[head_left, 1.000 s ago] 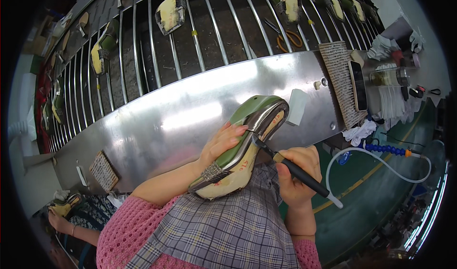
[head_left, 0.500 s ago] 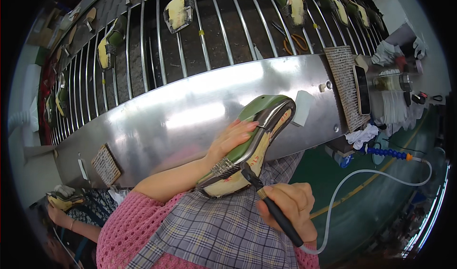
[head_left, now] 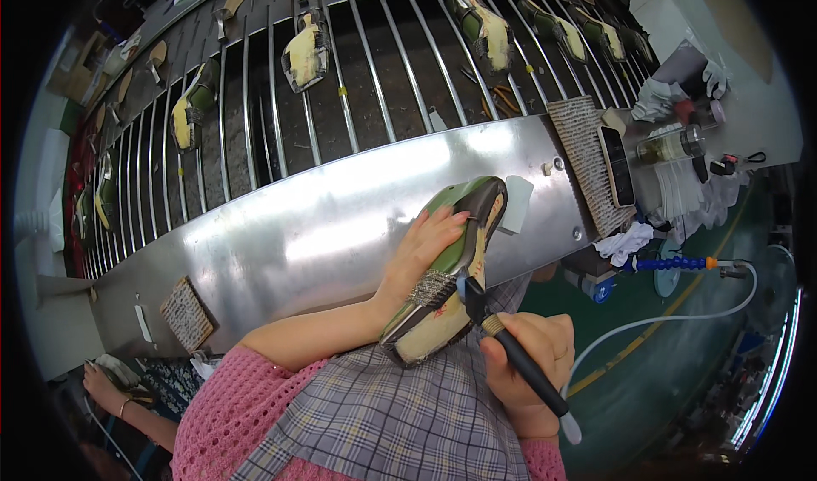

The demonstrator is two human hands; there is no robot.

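Note:
A green shoe (head_left: 442, 324), its pale underside turned toward my right, leans between the metal counter's near edge and my plaid apron. Across its green upper lies my left hand (head_left: 425, 247), fingers wrapped over the side and gripping it. My right hand (head_left: 540, 353) is closed round a black-handled tool (head_left: 529, 370), a thin pale hose running from its end. The tool's dark head meets the edge of the shoe's underside near the middle; whether it presses there cannot be told.
Beyond the metal counter (head_left: 340, 234), several similar shoes, such as one (head_left: 305, 51), lie on a rack of metal bars. At right are a ribbed pad (head_left: 587, 153), a phone (head_left: 617, 166) and a white cloth (head_left: 624, 241). Another person's hand (head_left: 104, 387) holds a shoe at lower left.
The view has shifted, moving the rack and counter in the picture. The shoe stands slightly steeper, and the tool with my right hand has turned a little. Both hands keep their hold.

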